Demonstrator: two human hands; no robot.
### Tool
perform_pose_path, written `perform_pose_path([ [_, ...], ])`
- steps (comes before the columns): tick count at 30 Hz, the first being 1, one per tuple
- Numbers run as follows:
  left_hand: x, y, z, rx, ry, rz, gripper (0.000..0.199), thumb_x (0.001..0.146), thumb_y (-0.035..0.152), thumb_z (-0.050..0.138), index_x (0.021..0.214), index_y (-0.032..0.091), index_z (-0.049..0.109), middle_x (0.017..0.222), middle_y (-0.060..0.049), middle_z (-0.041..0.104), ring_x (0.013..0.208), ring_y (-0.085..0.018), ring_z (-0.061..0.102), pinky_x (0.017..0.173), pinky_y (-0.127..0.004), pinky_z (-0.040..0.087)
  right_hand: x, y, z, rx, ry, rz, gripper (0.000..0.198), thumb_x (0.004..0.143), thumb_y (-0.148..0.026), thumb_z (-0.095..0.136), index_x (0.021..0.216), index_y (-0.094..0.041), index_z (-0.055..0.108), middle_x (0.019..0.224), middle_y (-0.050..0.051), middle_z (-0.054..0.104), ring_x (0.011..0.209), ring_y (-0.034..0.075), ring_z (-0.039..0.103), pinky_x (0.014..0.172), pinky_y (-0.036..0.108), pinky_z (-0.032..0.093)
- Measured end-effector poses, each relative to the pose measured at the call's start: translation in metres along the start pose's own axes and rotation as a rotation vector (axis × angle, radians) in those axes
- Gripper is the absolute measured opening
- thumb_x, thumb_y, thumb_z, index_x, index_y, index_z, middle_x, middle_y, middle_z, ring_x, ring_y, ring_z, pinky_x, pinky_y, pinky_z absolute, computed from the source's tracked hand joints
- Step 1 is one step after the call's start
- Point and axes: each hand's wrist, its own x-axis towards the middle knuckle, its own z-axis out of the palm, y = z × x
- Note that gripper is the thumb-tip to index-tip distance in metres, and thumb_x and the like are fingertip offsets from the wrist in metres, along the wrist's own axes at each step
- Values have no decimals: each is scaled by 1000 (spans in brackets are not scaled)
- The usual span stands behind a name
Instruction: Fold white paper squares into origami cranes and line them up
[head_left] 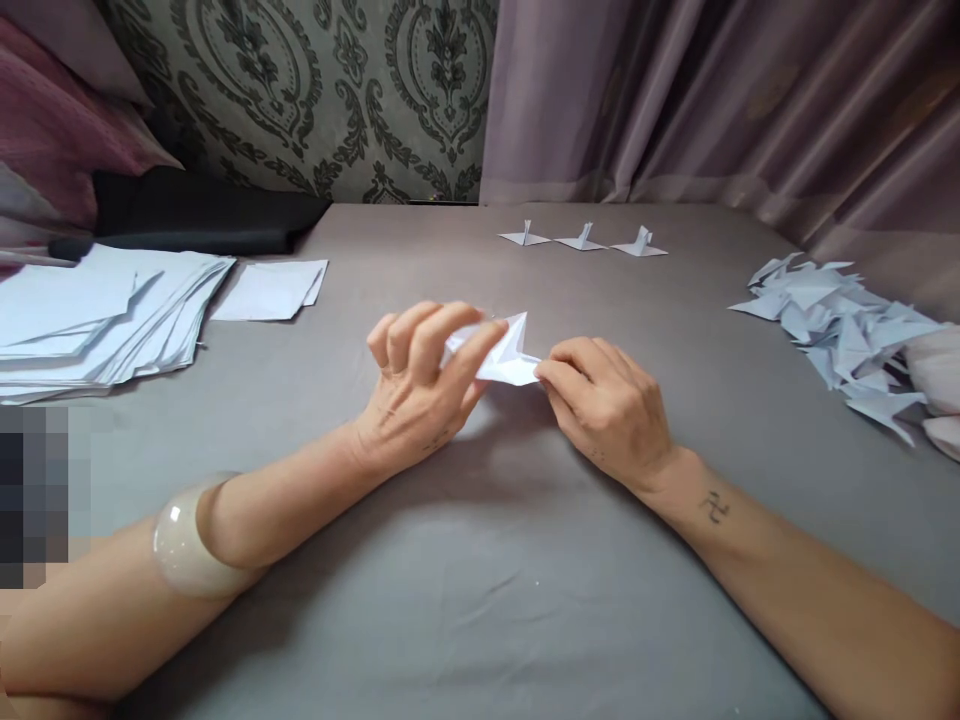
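Observation:
A white folded paper crane [516,368] is held between my two hands, slightly above the grey cloth. My left hand [429,375] grips its left side between thumb and fingers, and the fingers cover part of the paper. On the other side, my right hand [606,402] pinches the crane's pointed right end with thumb and forefinger. One peak of the paper sticks up in the middle.
Three folded cranes [584,238] stand in a row at the back. A heap of folded cranes [847,325] lies at the right. Stacked paper sheets [161,320] and a smaller paper pile [271,290] lie at the left, before a black item [210,210]. Grey cloth [480,600] covers the surface.

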Motion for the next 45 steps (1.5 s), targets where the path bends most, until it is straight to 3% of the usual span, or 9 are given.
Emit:
perform_pose_path([
  [2,-1,0,-1,-6,-120,134,22,93,20,47,111,28,58,115,-6,63,117,-27,48,98,-48,24,0,0,-1,-61,-76,-58,31,95,-12,35,89,-20,64,93,7,63,78,18,49,70,32,33],
  [6,0,1,3,-54,-269,264,24,95,15,42,87,22,63,85,-1,70,91,-19,58,94,-43,27,-3,0,-3,17,-233,5,26,96,-17,40,89,-19,65,92,5,63,80,16,52,67,30,34],
  [16,3,9,4,-92,-257,138,34,96,29,45,69,19,63,77,-3,70,90,-21,58,91,-44,29,-1,2,-6,311,-310,334,22,93,-33,49,83,-22,65,95,0,62,70,12,54,62,28,36],
  [20,3,9,8,-93,-257,89,21,94,28,46,85,19,63,78,-3,70,86,-20,58,90,-43,31,-2,-3,3,286,-237,390,15,90,-30,52,82,-21,61,93,2,60,69,13,54,60,27,36],
  [22,2,8,8,-98,-253,67,14,91,27,50,99,20,61,84,-4,70,90,-22,57,91,-45,30,-3,-6,6,274,-201,365,10,90,-25,51,87,-20,59,96,3,60,73,13,55,60,27,36],
  [31,0,6,7,-63,-182,-20,43,83,14,49,125,21,43,121,-12,56,108,-27,49,90,-43,34,-10,-13,0,218,-252,126,32,94,-9,36,101,-18,65,96,8,62,88,19,53,72,30,41],
  [35,0,3,8,-2,-98,-49,24,86,21,53,110,19,49,107,-10,58,93,-24,52,78,-37,37,-13,-16,-6,189,-292,73,34,93,-6,35,107,-17,64,102,9,61,94,21,51,77,32,43],
  [38,0,1,8,-19,-175,51,8,92,22,49,95,18,54,92,-7,64,82,-20,55,71,-34,37,-14,-18,-9,159,-326,49,33,93,-5,35,106,-16,63,102,9,59,92,21,50,76,32,44],
  [45,0,6,8,-103,-257,226,25,98,21,40,99,17,65,99,-7,72,85,-17,63,76,-32,40,-15,-17,-15,151,-368,6,30,92,-8,37,105,-18,62,97,8,56,86,20,50,73,33,43],
])
